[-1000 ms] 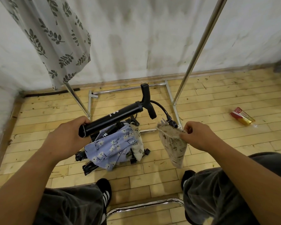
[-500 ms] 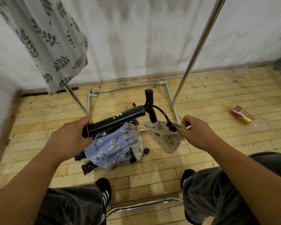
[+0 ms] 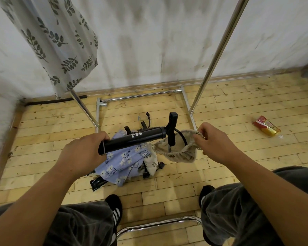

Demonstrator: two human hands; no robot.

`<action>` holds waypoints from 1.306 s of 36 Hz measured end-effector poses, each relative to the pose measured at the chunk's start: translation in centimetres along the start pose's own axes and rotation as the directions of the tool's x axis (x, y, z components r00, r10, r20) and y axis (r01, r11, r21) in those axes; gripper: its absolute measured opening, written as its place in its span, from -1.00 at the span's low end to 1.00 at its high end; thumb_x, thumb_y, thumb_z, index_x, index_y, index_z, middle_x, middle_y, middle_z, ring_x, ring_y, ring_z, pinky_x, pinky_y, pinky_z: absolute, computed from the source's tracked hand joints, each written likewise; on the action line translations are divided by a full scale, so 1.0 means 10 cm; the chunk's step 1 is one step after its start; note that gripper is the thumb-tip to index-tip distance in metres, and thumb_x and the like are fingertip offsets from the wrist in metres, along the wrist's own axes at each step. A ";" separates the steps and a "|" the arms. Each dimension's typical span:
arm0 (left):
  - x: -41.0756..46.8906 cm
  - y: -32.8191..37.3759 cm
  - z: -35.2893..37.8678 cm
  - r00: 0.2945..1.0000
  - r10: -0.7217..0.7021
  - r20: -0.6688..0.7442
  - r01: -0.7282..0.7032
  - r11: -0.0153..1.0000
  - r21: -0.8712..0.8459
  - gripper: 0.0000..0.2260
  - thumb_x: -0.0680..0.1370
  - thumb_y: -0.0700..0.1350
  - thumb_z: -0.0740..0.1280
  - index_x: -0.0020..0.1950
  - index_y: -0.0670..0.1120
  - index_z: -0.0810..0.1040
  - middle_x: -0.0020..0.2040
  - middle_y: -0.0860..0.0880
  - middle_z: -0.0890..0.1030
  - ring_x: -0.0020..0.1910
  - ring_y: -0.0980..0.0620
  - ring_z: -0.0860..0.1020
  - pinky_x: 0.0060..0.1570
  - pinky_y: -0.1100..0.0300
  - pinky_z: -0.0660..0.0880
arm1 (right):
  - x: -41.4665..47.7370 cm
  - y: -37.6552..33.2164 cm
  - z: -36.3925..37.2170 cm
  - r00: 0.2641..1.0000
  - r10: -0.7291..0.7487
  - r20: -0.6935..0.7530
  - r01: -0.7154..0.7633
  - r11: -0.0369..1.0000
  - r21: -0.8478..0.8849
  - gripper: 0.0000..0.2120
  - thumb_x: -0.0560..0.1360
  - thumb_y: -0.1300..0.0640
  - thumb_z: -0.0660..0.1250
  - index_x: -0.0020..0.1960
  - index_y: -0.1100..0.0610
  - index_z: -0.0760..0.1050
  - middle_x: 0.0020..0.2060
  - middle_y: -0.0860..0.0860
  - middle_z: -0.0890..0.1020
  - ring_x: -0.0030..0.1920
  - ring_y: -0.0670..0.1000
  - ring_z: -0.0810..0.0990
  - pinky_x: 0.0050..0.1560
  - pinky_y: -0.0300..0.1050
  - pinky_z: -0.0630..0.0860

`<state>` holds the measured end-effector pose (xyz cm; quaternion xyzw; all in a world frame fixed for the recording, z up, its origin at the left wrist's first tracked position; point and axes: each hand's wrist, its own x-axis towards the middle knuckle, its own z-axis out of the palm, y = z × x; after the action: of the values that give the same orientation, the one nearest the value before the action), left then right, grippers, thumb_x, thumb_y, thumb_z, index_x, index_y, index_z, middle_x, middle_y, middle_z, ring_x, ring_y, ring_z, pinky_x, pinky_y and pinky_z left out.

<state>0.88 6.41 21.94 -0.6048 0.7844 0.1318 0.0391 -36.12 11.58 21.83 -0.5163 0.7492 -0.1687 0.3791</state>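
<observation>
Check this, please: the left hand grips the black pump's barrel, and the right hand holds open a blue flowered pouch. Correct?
One error: in the head view the pouch in the right hand is beige; the blue flowered cloth lies below, held by neither hand. The left hand does grip the barrel of the black pump.

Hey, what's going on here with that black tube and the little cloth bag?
A person seems to be packing a black hand pump into a small beige pouch. The left hand grips the pump's barrel at one end; the right hand pinches the pouch's rim and holds it open. The pump's T-handle and hose are just entering the mouth, most of the barrel outside. Below, a blue floral cloth lies on the wooden floor.
</observation>
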 end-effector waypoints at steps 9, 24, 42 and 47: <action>0.02 -0.02 0.06 0.997 0.047 -0.058 -0.046 0.999 0.020 -0.68 0.51 -0.09 0.44 0.14 0.21 0.44 -0.10 0.16 0.56 -0.22 0.09 0.51 -0.31 0.16 0.41 | 0.02 -0.04 0.01 0.999 -0.039 0.014 0.037 0.996 0.080 -0.81 0.68 0.01 0.24 -0.04 0.10 0.38 -0.13 0.04 0.66 -0.29 0.04 0.58 -0.37 -0.15 0.51; 0.04 -0.02 0.17 0.971 0.191 -0.145 -0.166 0.971 0.169 -0.64 0.44 -0.17 0.50 0.07 0.16 0.46 -0.19 0.15 0.51 -0.19 0.02 0.49 -0.04 0.08 0.39 | 0.03 -0.08 0.02 0.998 -0.067 0.012 0.064 0.983 0.174 -0.82 0.70 0.01 0.20 -0.02 0.09 0.37 -0.15 0.05 0.63 -0.29 0.04 0.55 -0.36 -0.16 0.53; 0.10 0.26 0.20 0.986 0.138 -0.092 -0.105 0.950 0.295 -0.72 0.43 -0.20 0.45 0.05 0.08 0.52 -0.24 0.08 0.50 -0.27 -0.04 0.46 -0.21 0.10 0.30 | 0.00 -0.17 0.11 0.972 -0.187 0.142 0.153 0.963 0.220 -0.82 0.69 0.05 0.22 -0.07 0.05 0.34 0.28 -0.18 0.63 0.13 -0.14 0.67 -0.28 -0.28 0.47; 0.10 0.33 0.13 1.000 -0.022 -0.010 0.023 0.956 0.292 -0.78 0.55 -0.07 0.34 0.15 0.13 0.42 -0.16 0.09 0.48 -0.21 0.00 0.44 -0.23 0.14 0.32 | -0.01 -0.14 0.09 0.972 -0.202 0.124 0.182 0.971 0.156 -0.85 0.66 0.15 0.28 -0.06 0.10 0.36 0.22 -0.16 0.65 -0.14 -0.20 0.67 -0.32 -0.20 0.58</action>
<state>-2.63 6.58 21.03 -0.6017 0.7885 0.0122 0.1269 -34.47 11.21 22.18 -0.5682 0.6534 -0.2218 0.4484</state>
